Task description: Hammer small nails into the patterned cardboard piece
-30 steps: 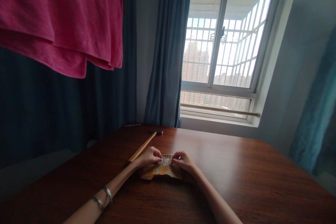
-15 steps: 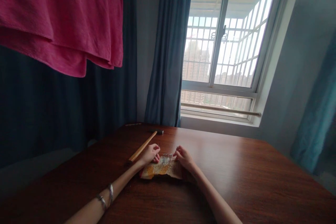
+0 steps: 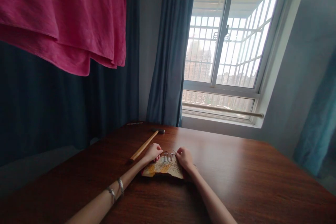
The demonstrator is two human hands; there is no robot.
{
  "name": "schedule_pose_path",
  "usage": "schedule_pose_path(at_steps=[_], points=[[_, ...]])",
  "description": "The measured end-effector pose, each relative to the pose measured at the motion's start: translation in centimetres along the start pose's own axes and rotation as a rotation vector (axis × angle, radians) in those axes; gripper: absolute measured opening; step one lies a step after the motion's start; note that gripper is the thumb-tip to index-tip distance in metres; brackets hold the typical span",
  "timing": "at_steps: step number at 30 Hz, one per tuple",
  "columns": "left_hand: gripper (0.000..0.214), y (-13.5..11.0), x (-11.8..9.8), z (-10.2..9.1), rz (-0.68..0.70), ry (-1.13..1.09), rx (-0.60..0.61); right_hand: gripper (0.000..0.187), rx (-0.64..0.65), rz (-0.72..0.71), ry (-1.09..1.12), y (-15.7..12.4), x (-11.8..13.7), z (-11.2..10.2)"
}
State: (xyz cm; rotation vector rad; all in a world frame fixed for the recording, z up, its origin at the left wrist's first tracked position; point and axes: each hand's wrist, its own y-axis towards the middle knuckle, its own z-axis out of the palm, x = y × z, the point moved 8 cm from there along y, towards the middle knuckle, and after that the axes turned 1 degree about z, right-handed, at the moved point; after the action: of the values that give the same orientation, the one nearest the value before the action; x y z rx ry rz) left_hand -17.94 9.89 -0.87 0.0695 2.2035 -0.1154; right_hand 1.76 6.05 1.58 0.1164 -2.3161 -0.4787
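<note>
A flat tan board [image 3: 163, 170] with orange spots lies on the dark wooden table [image 3: 249, 182]. A short row of thin metal nails [image 3: 168, 156] stands upright at its far edge. My left hand [image 3: 153, 152] rests at the left end of the row with its fingers curled in a pinch. My right hand [image 3: 184, 158] sits at the right end, its fingers closed on a thin metal pin that sticks up from them. Bracelets circle my left wrist [image 3: 116, 189].
A hammer with a long wooden handle [image 3: 144, 145] lies on the table just left of my left hand, its head pointing away. A pink cloth [image 3: 63, 17] hangs overhead at the left. Blue curtains [image 3: 168, 49] and a barred window [image 3: 228, 52] stand behind the table.
My hands have drawn slightly apart along the row of nails. My right hand now holds a thin pin upright. The view has shifted a little to the left.
</note>
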Motion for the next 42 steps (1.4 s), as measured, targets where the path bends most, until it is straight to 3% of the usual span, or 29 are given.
schedule_pose_path(at_steps=[8, 14, 20, 23, 29, 34, 38, 42], points=[[0.016, -1.5, -1.2, -0.4, 0.125, -0.062, 0.03, 0.012, -0.019, -0.046, 0.09, -0.1, 0.7, -0.5], [0.027, -4.3, -3.5, -0.2, 0.353, 0.002, 0.273, 0.017, 0.036, -0.195, 0.204, -1.4, 2.7, -1.3], [0.024, -5.8, -5.8, -0.7, 0.572, 0.25, 0.167, 0.01, 0.182, -0.322, 0.233, -2.9, 4.5, -1.0], [0.022, -6.3, -6.3, -0.5, 0.622, 0.299, 0.177, 0.009, 0.207, -0.347, 0.223, -3.1, 4.8, -0.9], [0.023, -6.6, -6.7, -0.7, 0.603, 0.295, 0.141, 0.008, 0.211, -0.371, 0.161, -3.3, 5.0, -1.1], [0.029, -6.6, -6.4, -0.6, 0.51, 0.201, 0.198, 0.011, 0.205, -0.387, 0.168, -3.4, 5.2, -1.2], [0.036, -6.2, -5.7, -0.3, 0.393, 0.03, 0.271, 0.011, 0.139, -0.3, 0.202, -2.6, 4.2, -1.1], [0.038, -6.0, -5.7, -0.3, 0.362, -0.069, 0.266, 0.009, 0.064, -0.231, 0.184, -1.5, 2.9, -0.8]])
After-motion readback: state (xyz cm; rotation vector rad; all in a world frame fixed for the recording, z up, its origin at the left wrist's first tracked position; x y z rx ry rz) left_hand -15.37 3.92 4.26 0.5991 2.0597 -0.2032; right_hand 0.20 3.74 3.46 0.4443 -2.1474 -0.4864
